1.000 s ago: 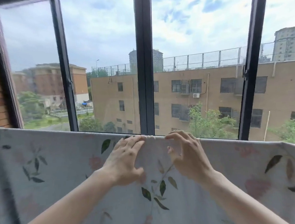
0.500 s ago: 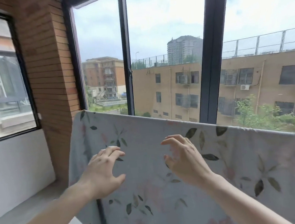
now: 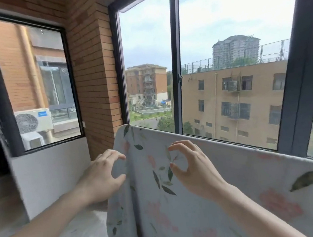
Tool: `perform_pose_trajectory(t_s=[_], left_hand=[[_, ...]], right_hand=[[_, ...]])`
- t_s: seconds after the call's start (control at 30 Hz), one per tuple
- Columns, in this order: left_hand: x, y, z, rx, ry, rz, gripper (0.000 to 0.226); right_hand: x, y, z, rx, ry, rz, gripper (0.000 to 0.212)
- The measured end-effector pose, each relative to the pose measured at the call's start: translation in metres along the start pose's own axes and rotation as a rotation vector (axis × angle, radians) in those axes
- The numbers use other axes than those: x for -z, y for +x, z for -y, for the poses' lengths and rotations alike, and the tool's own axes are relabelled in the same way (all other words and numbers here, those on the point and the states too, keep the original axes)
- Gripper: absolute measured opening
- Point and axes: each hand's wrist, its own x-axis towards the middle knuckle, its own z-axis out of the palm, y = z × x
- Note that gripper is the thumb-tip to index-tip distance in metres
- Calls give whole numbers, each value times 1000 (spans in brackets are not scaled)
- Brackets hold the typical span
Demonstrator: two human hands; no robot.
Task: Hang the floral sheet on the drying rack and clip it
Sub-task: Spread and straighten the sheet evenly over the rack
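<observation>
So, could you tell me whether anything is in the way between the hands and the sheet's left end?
Nothing visible is. The left hand and right hand hover with curled fingers right by the floral sheet, already draped over its support. No clip shows.

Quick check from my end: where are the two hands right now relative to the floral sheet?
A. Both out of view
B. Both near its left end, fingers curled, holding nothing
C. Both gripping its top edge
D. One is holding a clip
B: the left hand and right hand hover by the left end of the floral sheet, fingers curled and empty.
</observation>
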Motion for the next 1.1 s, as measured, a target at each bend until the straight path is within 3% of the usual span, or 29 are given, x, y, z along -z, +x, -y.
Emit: perform_pose_trajectory(t_s=[0.3,0.67,0.77,0.9,1.1], left_hand=[[-11,106,66,87,-16,-18,36],[-30,228,109,56,11,40,49],[-40,252,125,45,-25,67,37],[-47,273,147,-23,-93,-45,10],[-48,294,179,-147,-86,-58,9]], right_hand=[[-49,120,-7,23,-14,-44,34],[-72,142,-15,-120,-359,2,44],[-75,143,-14,-172,-448,-9,40],[-80,157,-8,-266,-468,-5,41],[-123,199,13,-310,-419,-31,41]])
